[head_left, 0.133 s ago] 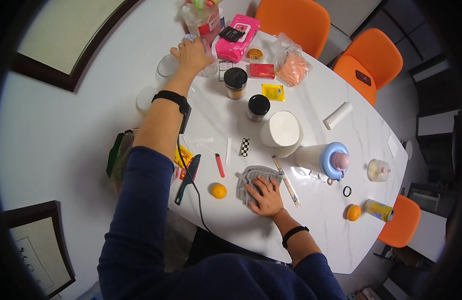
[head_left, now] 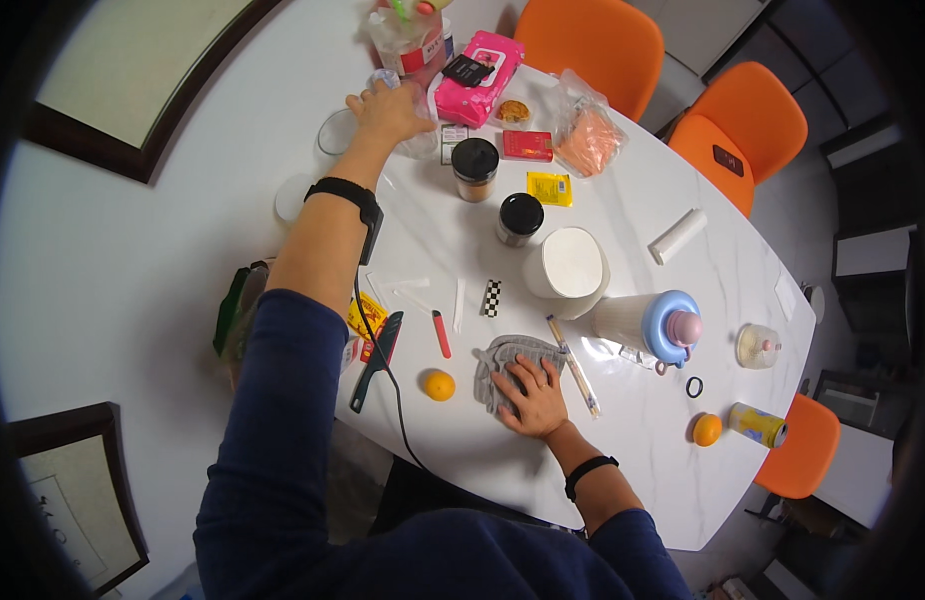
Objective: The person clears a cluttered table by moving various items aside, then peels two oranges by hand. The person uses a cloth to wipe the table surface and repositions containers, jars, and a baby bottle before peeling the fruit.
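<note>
My left hand (head_left: 388, 115) reaches to the far left of the table, its fingers bent over a clear plastic thing (head_left: 419, 143); its exact kind is hard to make out. Just beyond stands a clear pouch (head_left: 408, 42) with a red and white label. Close by lie a pink pack of wipes (head_left: 483, 82) and a round clear lid (head_left: 337, 132). My right hand (head_left: 535, 397) rests with spread fingers on a folded grey cloth (head_left: 492, 371) near the front edge. Beside the cloth are a slim wrapped stick (head_left: 575, 366) and a mandarin (head_left: 440, 386).
Two black-lidded jars (head_left: 522, 218), a white tub (head_left: 571, 262) and a blue-topped bottle (head_left: 643, 325) stand mid-table. A dark green knife (head_left: 376, 362) and a cable (head_left: 391, 375) lie beneath my left forearm. Rightward are an orange fruit (head_left: 708, 430) and a yellow can (head_left: 758, 425).
</note>
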`<move>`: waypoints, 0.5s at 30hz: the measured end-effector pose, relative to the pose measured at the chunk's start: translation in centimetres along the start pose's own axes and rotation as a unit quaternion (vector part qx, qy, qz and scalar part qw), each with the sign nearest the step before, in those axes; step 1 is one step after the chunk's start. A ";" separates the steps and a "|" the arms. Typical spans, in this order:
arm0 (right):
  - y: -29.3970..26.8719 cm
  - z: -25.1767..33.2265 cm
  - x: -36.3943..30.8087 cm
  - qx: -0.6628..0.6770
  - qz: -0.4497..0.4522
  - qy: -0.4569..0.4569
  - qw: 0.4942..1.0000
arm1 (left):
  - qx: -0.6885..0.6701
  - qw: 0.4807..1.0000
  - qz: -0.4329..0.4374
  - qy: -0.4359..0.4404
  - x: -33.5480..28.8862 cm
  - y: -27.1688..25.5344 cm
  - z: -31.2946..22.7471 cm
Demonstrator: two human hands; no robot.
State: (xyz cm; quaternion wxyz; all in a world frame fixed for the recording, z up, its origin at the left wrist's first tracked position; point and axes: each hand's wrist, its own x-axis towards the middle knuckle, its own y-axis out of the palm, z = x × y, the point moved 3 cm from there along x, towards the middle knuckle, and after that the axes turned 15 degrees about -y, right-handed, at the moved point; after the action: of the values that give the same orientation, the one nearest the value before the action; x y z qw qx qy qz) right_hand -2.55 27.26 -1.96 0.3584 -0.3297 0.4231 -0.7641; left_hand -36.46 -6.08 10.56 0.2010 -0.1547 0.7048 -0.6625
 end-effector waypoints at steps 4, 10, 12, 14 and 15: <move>0.0 0.0 0.1 -0.003 0.006 -0.001 1.000 | 0.005 0.999 0.045 0.016 0.2 1.2 -0.2; 0.1 0.0 -0.1 -0.002 0.013 0.000 1.000 | 0.009 0.999 -0.033 0.013 0.4 1.6 0.3; 0.2 -0.1 -0.1 -0.002 0.020 0.005 1.000 | 0.010 0.999 -0.052 -0.002 0.5 1.4 0.5; 0.2 0.0 -0.1 0.001 0.022 0.005 1.000 | 0.013 0.997 -0.069 -0.019 0.6 1.3 0.7; 0.1 0.0 -0.1 0.001 0.022 0.005 1.000 | 0.016 0.996 -0.077 -0.028 0.7 1.3 0.7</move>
State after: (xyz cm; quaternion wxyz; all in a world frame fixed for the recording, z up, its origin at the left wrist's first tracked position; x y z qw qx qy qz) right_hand -2.47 27.31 -2.12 0.3733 -0.3162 0.4309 -0.7583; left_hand -36.65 -6.92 9.16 0.1715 -0.2241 0.6742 -0.6825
